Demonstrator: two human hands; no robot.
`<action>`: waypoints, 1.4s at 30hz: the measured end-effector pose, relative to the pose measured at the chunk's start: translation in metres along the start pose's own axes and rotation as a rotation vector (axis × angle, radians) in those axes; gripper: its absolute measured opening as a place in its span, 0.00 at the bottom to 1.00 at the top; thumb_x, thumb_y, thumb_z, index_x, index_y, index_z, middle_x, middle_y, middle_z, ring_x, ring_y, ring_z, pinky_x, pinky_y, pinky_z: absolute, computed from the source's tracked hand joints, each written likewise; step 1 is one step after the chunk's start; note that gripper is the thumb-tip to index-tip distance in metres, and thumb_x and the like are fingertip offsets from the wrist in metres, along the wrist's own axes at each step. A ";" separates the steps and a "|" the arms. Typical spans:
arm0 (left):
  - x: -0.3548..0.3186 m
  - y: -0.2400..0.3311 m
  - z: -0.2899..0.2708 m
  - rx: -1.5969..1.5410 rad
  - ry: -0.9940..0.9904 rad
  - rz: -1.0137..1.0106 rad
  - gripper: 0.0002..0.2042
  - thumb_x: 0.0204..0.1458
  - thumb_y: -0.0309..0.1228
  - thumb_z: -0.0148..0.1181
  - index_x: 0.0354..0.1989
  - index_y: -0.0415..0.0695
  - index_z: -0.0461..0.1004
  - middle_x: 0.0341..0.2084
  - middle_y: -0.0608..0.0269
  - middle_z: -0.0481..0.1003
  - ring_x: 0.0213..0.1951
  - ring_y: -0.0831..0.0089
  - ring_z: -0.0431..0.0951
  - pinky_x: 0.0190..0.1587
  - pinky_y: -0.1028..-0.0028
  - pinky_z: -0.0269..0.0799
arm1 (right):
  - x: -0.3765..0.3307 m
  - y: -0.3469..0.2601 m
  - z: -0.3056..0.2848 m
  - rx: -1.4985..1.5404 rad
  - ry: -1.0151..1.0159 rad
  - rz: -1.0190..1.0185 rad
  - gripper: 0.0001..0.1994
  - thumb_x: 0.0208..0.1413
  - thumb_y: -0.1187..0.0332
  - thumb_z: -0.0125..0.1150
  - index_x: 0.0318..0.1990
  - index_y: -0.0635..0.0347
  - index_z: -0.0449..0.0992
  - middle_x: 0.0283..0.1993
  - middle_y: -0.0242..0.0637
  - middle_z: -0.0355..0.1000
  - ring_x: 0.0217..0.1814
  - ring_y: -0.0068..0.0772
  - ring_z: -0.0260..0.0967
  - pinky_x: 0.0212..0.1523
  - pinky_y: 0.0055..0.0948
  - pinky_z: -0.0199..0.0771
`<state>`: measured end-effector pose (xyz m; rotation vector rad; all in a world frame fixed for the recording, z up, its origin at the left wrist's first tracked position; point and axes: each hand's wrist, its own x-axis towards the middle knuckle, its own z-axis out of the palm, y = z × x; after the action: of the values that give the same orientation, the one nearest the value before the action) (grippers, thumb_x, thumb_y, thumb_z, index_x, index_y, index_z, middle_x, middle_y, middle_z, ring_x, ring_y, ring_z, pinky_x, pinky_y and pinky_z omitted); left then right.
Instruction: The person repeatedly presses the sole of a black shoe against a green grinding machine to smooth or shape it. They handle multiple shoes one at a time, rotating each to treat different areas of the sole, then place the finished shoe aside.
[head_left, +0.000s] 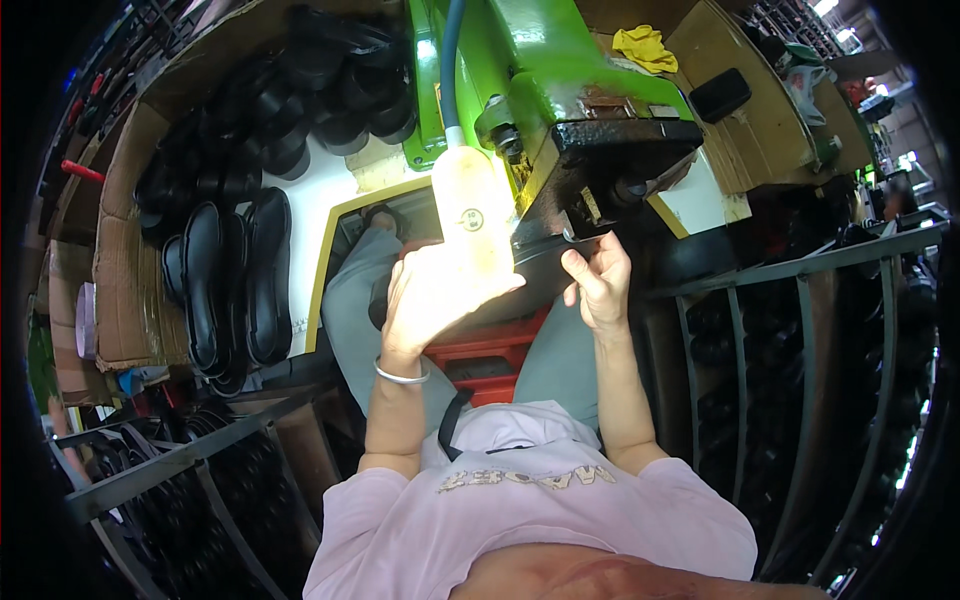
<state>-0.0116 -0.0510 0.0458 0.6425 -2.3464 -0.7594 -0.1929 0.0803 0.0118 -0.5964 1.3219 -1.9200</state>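
A black shoe sole [543, 272] lies crosswise below the head of a green and black machine [600, 130]. My left hand [428, 300] is closed on its left part, thumb pointing right; a bright lamp [472, 205] hides and washes out some of the fingers. At the other end, my right hand [602, 285] pinches the sole's edge between thumb and bent fingers, close beside a small metal part [572, 236] of the machine. Glare and shadow blur where the sole touches the machine.
To the left, a cardboard box [125, 230] holds many black soles or heels [290, 100], with several long soles [265, 280] on the white tabletop. At right stand another box [770, 110], a yellow cloth [645, 47] and a metal rack [800, 275]. Another rack [190, 460] is at lower left.
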 end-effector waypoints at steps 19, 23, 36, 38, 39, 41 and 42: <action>-0.035 -0.005 0.027 -0.484 0.023 -0.257 0.11 0.45 0.28 0.69 0.35 0.37 0.78 0.29 0.55 0.80 0.30 0.71 0.80 0.37 0.73 0.74 | -0.019 0.039 0.024 -0.139 -0.089 -0.175 0.22 0.44 0.80 0.72 0.46 0.67 0.68 0.41 0.39 0.74 0.42 0.26 0.73 0.44 0.25 0.75; -0.019 0.010 0.039 -0.507 -0.021 -0.284 0.10 0.44 0.27 0.71 0.29 0.38 0.75 0.22 0.69 0.74 0.26 0.80 0.70 0.33 0.76 0.68 | -0.031 0.040 0.001 -0.131 -0.097 -0.072 0.27 0.50 0.72 0.70 0.56 0.67 0.64 0.49 0.37 0.71 0.44 0.25 0.71 0.43 0.22 0.74; -0.059 0.004 0.083 -0.975 0.392 -0.421 0.05 0.50 0.22 0.64 0.35 0.36 0.76 0.31 0.66 0.75 0.33 0.81 0.72 0.39 0.79 0.69 | -0.050 0.059 -0.003 -0.158 -0.156 0.035 0.18 0.49 0.72 0.69 0.48 0.65 0.73 0.41 0.34 0.74 0.43 0.23 0.70 0.47 0.24 0.71; -0.055 0.003 0.086 -0.863 0.294 -0.351 0.08 0.50 0.23 0.64 0.38 0.35 0.76 0.33 0.65 0.76 0.35 0.80 0.73 0.40 0.78 0.70 | -0.053 0.068 -0.008 -0.102 -0.154 0.044 0.19 0.48 0.73 0.70 0.48 0.66 0.73 0.44 0.34 0.74 0.47 0.25 0.70 0.51 0.26 0.69; -0.048 0.004 0.087 -0.804 0.255 -0.317 0.10 0.50 0.23 0.64 0.40 0.35 0.76 0.34 0.65 0.77 0.35 0.79 0.74 0.41 0.78 0.70 | -0.057 0.075 -0.010 -0.067 -0.158 0.074 0.21 0.47 0.74 0.70 0.49 0.66 0.72 0.45 0.35 0.74 0.49 0.26 0.69 0.52 0.27 0.69; -0.034 0.012 0.092 -0.819 0.243 -0.334 0.10 0.50 0.23 0.64 0.41 0.34 0.76 0.33 0.64 0.77 0.36 0.78 0.74 0.42 0.77 0.70 | -0.073 0.094 -0.020 -0.055 -0.211 0.191 0.25 0.45 0.77 0.70 0.53 0.66 0.69 0.50 0.37 0.72 0.53 0.27 0.68 0.55 0.28 0.68; -0.030 0.010 0.093 -0.764 0.210 -0.316 0.10 0.50 0.22 0.64 0.40 0.34 0.76 0.33 0.64 0.77 0.36 0.78 0.74 0.41 0.78 0.71 | -0.087 0.108 -0.027 -0.077 -0.265 0.285 0.29 0.44 0.79 0.69 0.56 0.65 0.67 0.54 0.38 0.70 0.55 0.27 0.67 0.57 0.28 0.67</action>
<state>-0.0533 0.0075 -0.0217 0.6956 -1.5908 -1.5317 -0.1247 0.1400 -0.0967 -0.6391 1.2400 -1.5108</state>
